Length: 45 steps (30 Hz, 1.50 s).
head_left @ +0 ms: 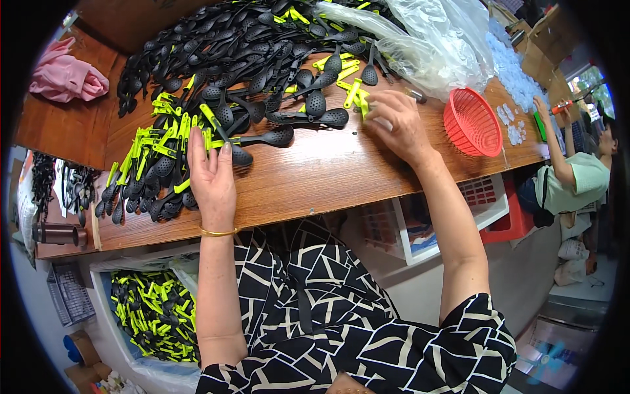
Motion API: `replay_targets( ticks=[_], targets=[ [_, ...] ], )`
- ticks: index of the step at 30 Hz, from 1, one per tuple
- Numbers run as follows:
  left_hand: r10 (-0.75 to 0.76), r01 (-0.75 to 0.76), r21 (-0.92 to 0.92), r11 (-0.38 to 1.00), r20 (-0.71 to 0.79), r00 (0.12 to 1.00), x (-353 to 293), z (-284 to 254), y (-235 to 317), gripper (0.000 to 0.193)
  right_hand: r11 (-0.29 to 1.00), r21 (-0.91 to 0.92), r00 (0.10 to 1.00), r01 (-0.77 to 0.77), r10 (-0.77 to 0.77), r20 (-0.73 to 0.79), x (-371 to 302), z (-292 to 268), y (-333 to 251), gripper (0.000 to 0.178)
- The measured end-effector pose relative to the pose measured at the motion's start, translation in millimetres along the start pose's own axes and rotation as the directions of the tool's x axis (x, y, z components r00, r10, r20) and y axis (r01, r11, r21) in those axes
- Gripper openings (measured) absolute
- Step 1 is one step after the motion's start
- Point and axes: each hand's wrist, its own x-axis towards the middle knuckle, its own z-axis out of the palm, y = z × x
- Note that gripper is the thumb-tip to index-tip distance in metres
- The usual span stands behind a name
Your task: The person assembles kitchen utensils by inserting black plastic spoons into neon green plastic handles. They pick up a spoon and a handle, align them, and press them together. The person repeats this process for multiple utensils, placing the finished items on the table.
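Observation:
My left hand (213, 172) is at the near edge of a pile of black slotted spoons (163, 167) with lime-green handles. Its fingers are stretched out, and one green-handled spoon (226, 139) lies by its fingertips and thumb. To the right, my right hand (399, 126) has its fingers bent down and closed around a lime-green handle piece (362, 104); the fingers partly hide it. Another green handle piece (352, 93) lies just left of those fingertips. Black slotted spoons (315, 103) without green handles are between the hands.
A large heap of black utensils (243, 46) covers the table's back. Clear plastic sheeting (433, 46) and a red basket (474, 123) stand at right. Below the edge are a lined bin (154, 315) of green-handled utensils and a white crate (420, 246). A co-worker (571, 177) sits far right.

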Motion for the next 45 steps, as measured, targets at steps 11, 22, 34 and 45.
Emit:
replay_targets(
  ticks=[11,22,34,45],
  targets=[
    [0.364,-0.631,0.396,0.667,0.566,0.740,-5.2,97.2,29.7,0.025,0.990,0.144,0.949,0.008,-0.053,0.311,2.6,-1.4,-17.4,0.031],
    [0.443,-0.803,0.501,0.323,0.670,0.596,41.7,145.2,-4.1,0.017,0.999,0.021,0.945,0.040,-0.045,0.324,3.7,-2.2,-5.2,0.011],
    [-0.286,0.412,-0.635,0.654,0.297,0.911,5.5,110.6,38.9,0.026,0.963,0.237,0.868,-0.129,-0.006,0.497,6.5,-8.1,-9.4,0.018],
    [-0.413,0.438,-0.665,0.605,0.209,0.887,-60.8,56.4,28.7,0.023,0.655,0.647,0.915,-0.390,0.194,0.354,-2.5,-12.7,-50.9,0.016]
  ],
)
